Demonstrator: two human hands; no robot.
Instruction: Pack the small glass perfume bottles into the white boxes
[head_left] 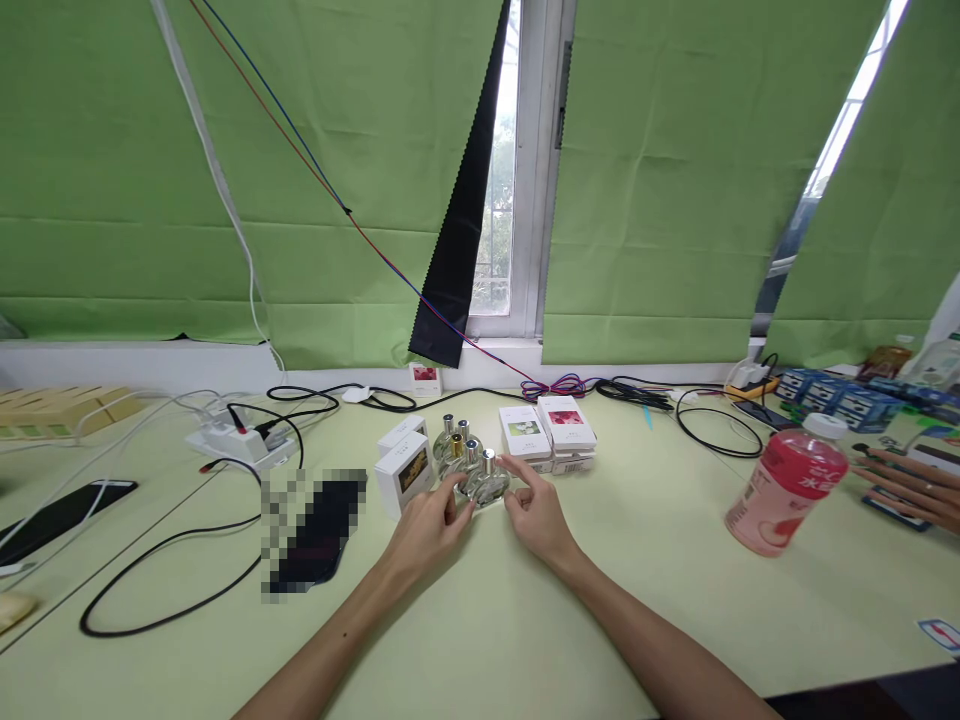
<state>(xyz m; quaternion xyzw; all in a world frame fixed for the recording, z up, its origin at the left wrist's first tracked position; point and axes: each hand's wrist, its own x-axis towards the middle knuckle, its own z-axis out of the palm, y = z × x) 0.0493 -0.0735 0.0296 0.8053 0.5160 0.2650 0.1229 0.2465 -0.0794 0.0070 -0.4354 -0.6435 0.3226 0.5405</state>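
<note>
My left hand (429,522) and my right hand (541,517): bare skin, slim fingers, narrow wrists. Left forearm (358,606): bare, one small round spot (344,634) partway up from the wrist. Right forearm (637,618): bare, smooth-looking. Both taper toward the wrist, bare as far up as the view reaches. Nail detail too small to read.
</note>
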